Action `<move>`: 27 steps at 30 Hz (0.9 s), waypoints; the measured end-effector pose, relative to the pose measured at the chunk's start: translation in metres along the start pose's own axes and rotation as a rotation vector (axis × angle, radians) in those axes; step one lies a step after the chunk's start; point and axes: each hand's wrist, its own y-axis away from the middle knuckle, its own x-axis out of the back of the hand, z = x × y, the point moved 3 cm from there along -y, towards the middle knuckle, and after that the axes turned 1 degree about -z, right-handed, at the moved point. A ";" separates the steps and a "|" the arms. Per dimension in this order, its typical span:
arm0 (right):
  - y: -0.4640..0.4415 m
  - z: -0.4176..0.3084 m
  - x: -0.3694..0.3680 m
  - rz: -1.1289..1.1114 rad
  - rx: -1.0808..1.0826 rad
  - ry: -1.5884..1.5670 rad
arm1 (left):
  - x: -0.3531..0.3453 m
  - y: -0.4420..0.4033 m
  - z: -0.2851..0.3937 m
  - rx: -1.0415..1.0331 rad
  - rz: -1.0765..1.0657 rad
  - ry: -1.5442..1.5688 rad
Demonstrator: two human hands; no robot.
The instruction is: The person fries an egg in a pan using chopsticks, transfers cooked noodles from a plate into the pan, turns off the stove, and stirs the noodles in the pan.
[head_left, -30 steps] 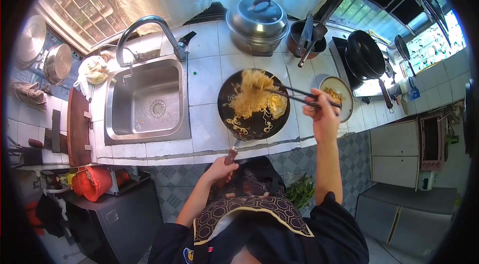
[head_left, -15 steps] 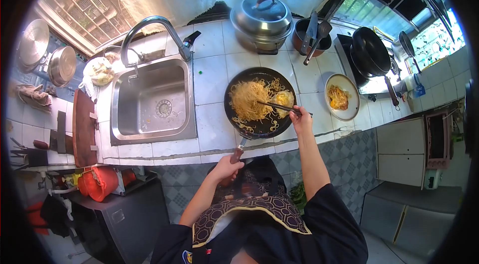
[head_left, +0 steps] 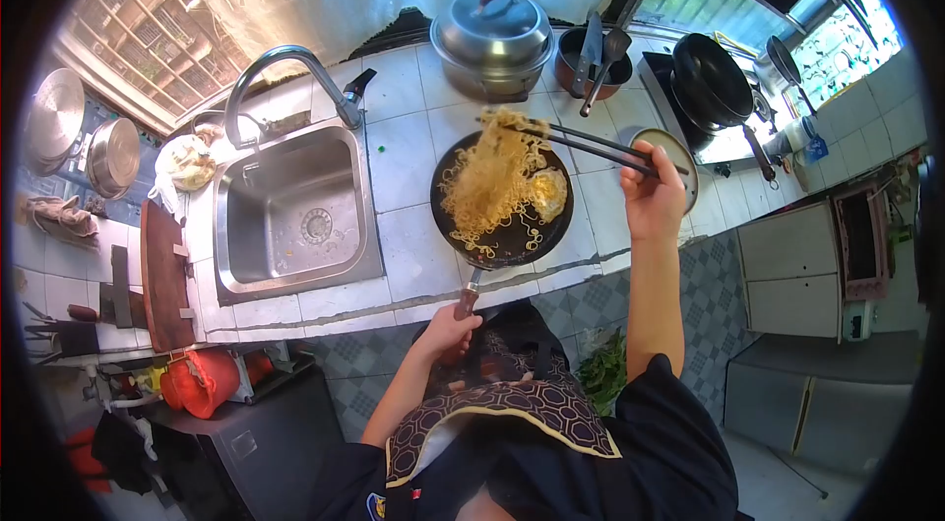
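Note:
My left hand (head_left: 453, 329) is closed around the brown handle of a black frying pan (head_left: 507, 250), which rests on the white tiled counter. In the pan lie noodles (head_left: 482, 191) and a fried egg (head_left: 547, 194) on the right side. My right hand (head_left: 654, 191) grips dark chopsticks (head_left: 596, 145), and their tips pinch a raised bundle of noodles that trails down into the pan. Behind my right hand, a plate (head_left: 679, 152) is mostly covered; only its rim shows, and the food on it is hidden.
A steel sink (head_left: 226, 226) with a curved faucet (head_left: 295, 53) lies left of the pan. Beyond the pan stand a lidded steel pot (head_left: 492, 43) and a brown pot (head_left: 615, 78) holding a knife and a spatula. A black wok (head_left: 711, 83) sits on the stove at right.
My right hand has moved up and to the right, lifting noodles with the chopsticks and now covering most of the plate. The left hand still holds the pan handle.

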 end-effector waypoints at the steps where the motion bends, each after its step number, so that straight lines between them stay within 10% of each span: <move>1: 0.000 0.008 -0.003 0.003 0.004 0.000 | -0.001 0.000 0.000 0.000 -0.004 -0.003; 9: -0.017 0.154 0.059 -0.114 -0.058 0.569 | -0.004 0.001 -0.002 -0.045 0.071 -0.010; 27: -0.008 0.074 0.097 -0.046 0.145 0.648 | -0.002 0.005 0.006 -0.004 0.040 0.011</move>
